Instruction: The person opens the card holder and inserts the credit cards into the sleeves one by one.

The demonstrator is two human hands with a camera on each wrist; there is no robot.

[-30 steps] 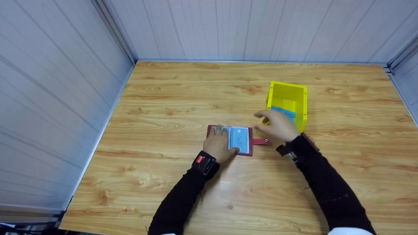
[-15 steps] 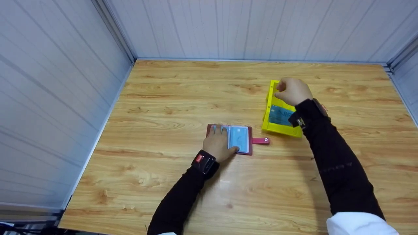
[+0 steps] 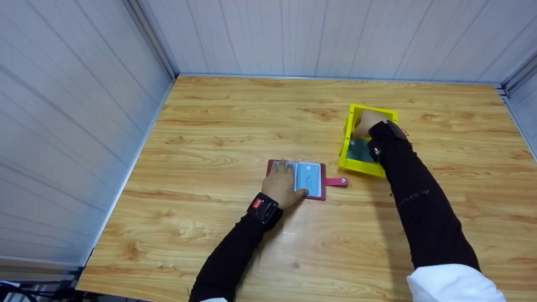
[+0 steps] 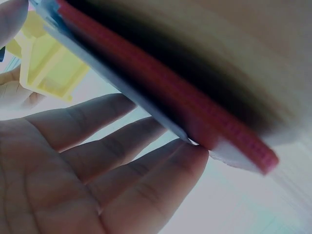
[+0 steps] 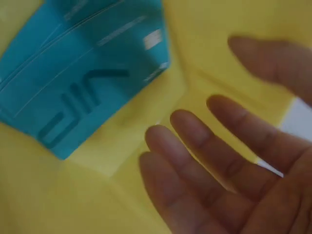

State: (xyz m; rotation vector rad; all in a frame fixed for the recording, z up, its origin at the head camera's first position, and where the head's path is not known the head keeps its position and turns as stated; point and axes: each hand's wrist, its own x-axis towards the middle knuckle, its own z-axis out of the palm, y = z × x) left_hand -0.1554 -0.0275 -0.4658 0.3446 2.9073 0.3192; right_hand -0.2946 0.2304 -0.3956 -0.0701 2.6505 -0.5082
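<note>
A red card holder (image 3: 323, 191) lies spread on the table, with a light blue card (image 3: 309, 178) in the clear sleeve of its right side. My left hand (image 3: 280, 186) rests flat across its left side, and straight fingertips touch the sleeves in the left wrist view. Inside the yellow bin (image 3: 361, 167) is my right hand (image 3: 367, 122). The right wrist view shows its fingers apart and holding nothing, beside several teal cards (image 5: 92, 83) lettered "VIP" at one end of the bin.
The card holder's pink snap strap (image 3: 337, 181) points right toward the bin. Pale panel walls (image 3: 268, 37) border the wooden table (image 3: 201, 176) at the back and sides.
My right hand has gone from near the strap, up over the bin, then down inside it. The left hand has stayed on the card holder.
</note>
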